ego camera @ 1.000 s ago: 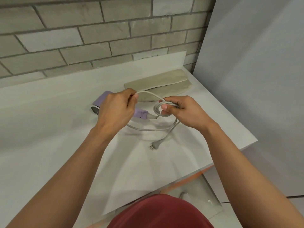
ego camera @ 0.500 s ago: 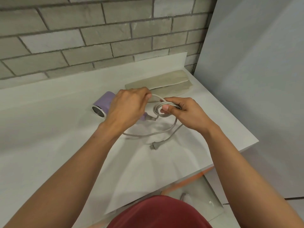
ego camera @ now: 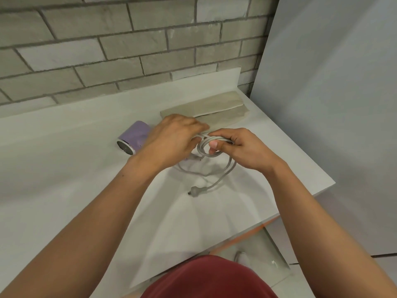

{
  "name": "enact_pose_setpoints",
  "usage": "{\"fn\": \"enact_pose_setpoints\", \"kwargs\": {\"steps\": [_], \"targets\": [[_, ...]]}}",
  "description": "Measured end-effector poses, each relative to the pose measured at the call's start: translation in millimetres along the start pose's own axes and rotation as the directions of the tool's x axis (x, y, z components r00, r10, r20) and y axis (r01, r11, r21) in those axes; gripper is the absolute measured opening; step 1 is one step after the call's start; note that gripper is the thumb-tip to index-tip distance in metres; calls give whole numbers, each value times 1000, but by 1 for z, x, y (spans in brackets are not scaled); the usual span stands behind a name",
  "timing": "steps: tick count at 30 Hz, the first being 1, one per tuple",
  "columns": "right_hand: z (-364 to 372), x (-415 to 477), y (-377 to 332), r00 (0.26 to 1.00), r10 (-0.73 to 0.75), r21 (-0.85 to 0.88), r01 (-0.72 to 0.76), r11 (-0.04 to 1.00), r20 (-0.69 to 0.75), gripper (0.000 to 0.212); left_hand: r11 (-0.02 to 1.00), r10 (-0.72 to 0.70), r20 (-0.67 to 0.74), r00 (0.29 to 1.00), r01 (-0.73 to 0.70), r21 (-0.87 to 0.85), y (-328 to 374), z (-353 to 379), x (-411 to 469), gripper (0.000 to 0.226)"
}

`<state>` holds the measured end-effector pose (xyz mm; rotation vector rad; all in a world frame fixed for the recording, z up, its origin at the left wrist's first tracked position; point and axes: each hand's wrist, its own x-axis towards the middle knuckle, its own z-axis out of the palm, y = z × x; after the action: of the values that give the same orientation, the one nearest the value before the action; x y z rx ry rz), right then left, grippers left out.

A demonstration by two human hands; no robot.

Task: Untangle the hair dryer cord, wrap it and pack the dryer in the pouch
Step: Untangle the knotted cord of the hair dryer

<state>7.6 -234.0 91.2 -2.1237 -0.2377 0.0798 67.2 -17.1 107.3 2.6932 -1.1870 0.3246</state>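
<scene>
The fingers (ego camera: 223, 134) of the right hand (ego camera: 240, 149) were curled round a small coil of the grey cord (ego camera: 203, 155), thumb inside the loop, evidently to hold the finished turns together; the left hand (ego camera: 171, 140), fingers bent over, pinched the strand entering that coil, seemingly to feed another turn. Outward, slack trailed across the counter (ego camera: 64, 168) to the plug (ego camera: 196, 188); the purple hair dryer (ego camera: 134, 136) lay on its side behind the left hand; the beige pouch (ego camera: 214, 108) lay flat beyond, not yet used.

Left hand (ego camera: 174, 138) nearer the right hand (ego camera: 242, 149), one more strand across the coiled cord (ego camera: 204, 154).
</scene>
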Motion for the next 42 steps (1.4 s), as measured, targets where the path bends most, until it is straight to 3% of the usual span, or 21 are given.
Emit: {"fn": "enact_pose_setpoints", "kwargs": {"steps": [3, 6, 10, 13, 16, 19, 21, 24, 26, 28, 30, 33, 35, 38, 40, 42], "targets": [[-2, 0, -1, 999, 11, 38, -9, 999, -48, 16, 997, -65, -83, 994, 69, 41, 7, 0, 3, 36], [-5, 1, 3, 993, 36, 58, -30, 998, -113, 17, 967, -254, -178, 951, 250, -47, 5, 4, 2, 35], [-8, 6, 6, 986, 65, -17, -69, 997, -156, 19, 838, -517, -190, 834, 449, -311, 3, 1, 0, 41], [-10, 8, 6, 984, 73, -14, -76, 997, -164, 17, 814, -557, -170, 813, 493, -309, 1, 0, -4, 37], [-11, 8, 4, 989, 56, -15, -59, 998, -136, 17, 868, -487, -180, 855, 450, -209, -5, 3, -4, 28], [-11, 8, 1, 998, 13, -38, -15, 999, -64, 18, 976, -206, -167, 964, 191, -103, -8, 1, 0, 58], [-9, 10, -2, 999, -16, -36, 14, 999, -41, 17, 1000, -29, -142, 989, 29, -2, -6, 1, 7, 42], [-7, 12, -3, 997, -18, 45, 22, 999, -78, 18, 995, -23, -132, 991, 35, 93, -2, 1, 13, 39], [-7, 13, 2, 994, 2, 88, 8, 996, -110, 20, 989, -149, -235, 961, 145, -32, 1, 0, 10, 38], [-6, 12, 9, 991, 34, 100, -21, 995, -129, 20, 909, -378, -320, 869, 282, -306, 3, -8, 4, 34], [-3, 10, 14, 989, 65, 165, -43, 985, -130, 20, 718, -576, -237, 782, 344, -605, 7, -16, 3, 27], [1, 11, 14, 987, 62, 221, -29, 975, -147, 19, 518, -677, -115, 727, 360, -776, 9, -17, 1, 22], [2, 13, 13, 987, 62, 217, -29, 976, -147, 18, 562, -672, -102, 733, 416, -715, 0, -13, -1, 22], [-1, 12, 11, 995, 59, 167, -44, 985, -84, 18, 829, -532, -200, 823, 457, -324, -15, -5, -5, 38], [-4, 10, 8, 998, 48, 132, -42, 990, -40, 18, 952, -307, -224, 925, 298, -74, -14, -5, -5, 62], [-7, 10, 4, 999, 40, 138, -37, 990, -18, 20, 985, -91, -164, 982, 112, 128, -11, -3, -1, 58]]}}
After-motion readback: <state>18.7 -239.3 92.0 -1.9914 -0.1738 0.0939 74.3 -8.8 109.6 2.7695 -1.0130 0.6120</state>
